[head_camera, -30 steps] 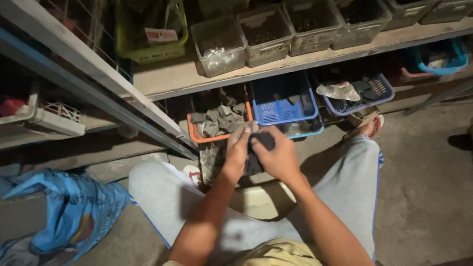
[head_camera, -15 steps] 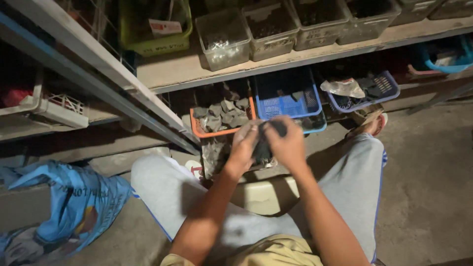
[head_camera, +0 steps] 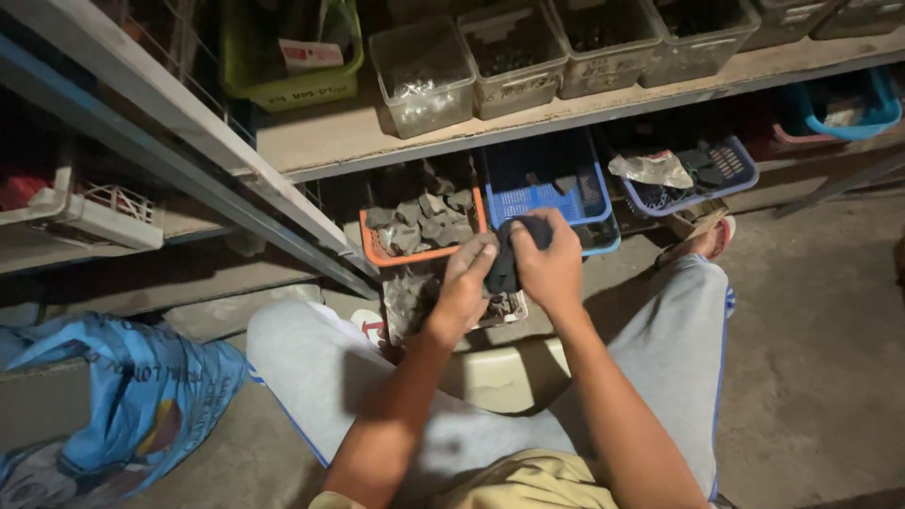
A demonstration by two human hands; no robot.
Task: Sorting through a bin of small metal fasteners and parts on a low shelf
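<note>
My right hand [head_camera: 550, 267] is closed around a dark part [head_camera: 509, 254], thumb on its top edge and fingers curled behind it. My left hand [head_camera: 464, 283] meets it from the other side, fingertips pinching its left edge, so both hands grip the same piece between them. Since the earlier frame the hands have kept their hold and barely shifted; the right thumb now sits a little higher on the part, and the view has slid slightly so the shelves stand lower in the picture.

The part is black or very dark grey, matte, roughly oblong with a rounded top, and mostly hidden by my fingers; I cannot tell its exact shape. It hangs in the air above my lap, just in front of the lowest shelf.

Right behind the hands sits an orange tray [head_camera: 415, 254] of grey lumpy pieces, with a pale box [head_camera: 407, 300] of similar scrap below it. A blue basket [head_camera: 547, 193] stands just to the right. Clear bins [head_camera: 424, 66] line the wooden shelf [head_camera: 330, 141] above. A blue sack [head_camera: 123, 396] lies on the floor [head_camera: 820, 330] at my left knee.
</note>
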